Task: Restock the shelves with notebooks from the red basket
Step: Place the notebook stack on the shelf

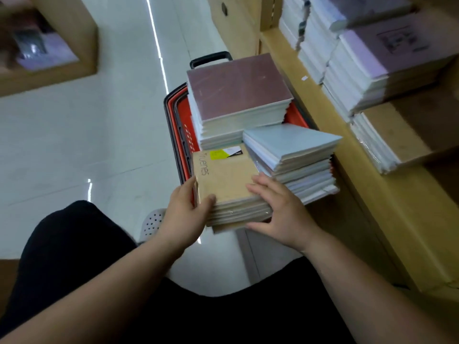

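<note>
The left hand (188,212) is gripping the near left edge of a stack of tan notebooks (226,180), its thumb pressing flat on the top cover and its fingers curling out of sight round the side. The right hand (280,212) is clasping the near right corner of the same stack, fingers spreading over the cover and thumb tucking along the lower front edge. The stack is sitting over the near end of the red basket (173,120); whether it is resting there or being held clear cannot be told. Its top cover is matte brown card, square-cornered, with a word running along the left edge and a yellow label at the far edge. Pale page edges are showing in thin layers below.

The basket is red plastic with slotted walls and a dark rim, and a black handle (211,58) is standing up at its far end. A taller maroon stack (238,88) is rising from the far part, its glossy cover catching light. A pale blue stack (293,142) is lying skewed beside the tan one, toward the shelf (360,194), which is light wood. A lilac stack (397,55) is sitting on it. The floor (87,120) is shining white tile.
</note>
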The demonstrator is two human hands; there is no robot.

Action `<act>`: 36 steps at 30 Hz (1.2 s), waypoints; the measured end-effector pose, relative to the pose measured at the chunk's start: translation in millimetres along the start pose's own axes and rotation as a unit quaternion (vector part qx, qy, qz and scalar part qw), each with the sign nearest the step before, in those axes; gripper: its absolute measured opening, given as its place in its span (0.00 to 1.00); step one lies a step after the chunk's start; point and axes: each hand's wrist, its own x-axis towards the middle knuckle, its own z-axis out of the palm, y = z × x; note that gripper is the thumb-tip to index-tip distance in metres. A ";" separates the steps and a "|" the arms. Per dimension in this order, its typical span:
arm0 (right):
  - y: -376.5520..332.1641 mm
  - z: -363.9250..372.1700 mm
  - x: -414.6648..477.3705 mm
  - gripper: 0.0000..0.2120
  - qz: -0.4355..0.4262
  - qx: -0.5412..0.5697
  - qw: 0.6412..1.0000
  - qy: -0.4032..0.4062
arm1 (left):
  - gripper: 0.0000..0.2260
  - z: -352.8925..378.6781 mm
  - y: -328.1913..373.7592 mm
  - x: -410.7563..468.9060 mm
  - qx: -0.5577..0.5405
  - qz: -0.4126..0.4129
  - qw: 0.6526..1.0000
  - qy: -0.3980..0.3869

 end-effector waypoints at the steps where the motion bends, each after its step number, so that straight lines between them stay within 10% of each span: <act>1: 3.8 2.6 -0.7 0.41 -0.010 -0.016 1.000 -0.010 | 0.16 5.1 0.0 -4.6 -0.034 -0.003 0.999 0.002; 23: -18.7 19.1 -8.5 0.39 0.028 0.009 0.998 0.046 | 0.25 28.4 26.7 -11.6 -0.364 -0.183 0.913 0.033; 30: -60.3 23.1 -10.3 0.28 0.160 0.175 0.952 0.195 | 0.25 6.0 27.2 -14.9 -0.372 -0.203 0.905 0.035; 36: -59.8 26.2 -5.7 0.22 0.322 0.278 0.892 0.150 | 0.27 2.3 11.8 -26.1 -0.337 -0.187 0.923 0.012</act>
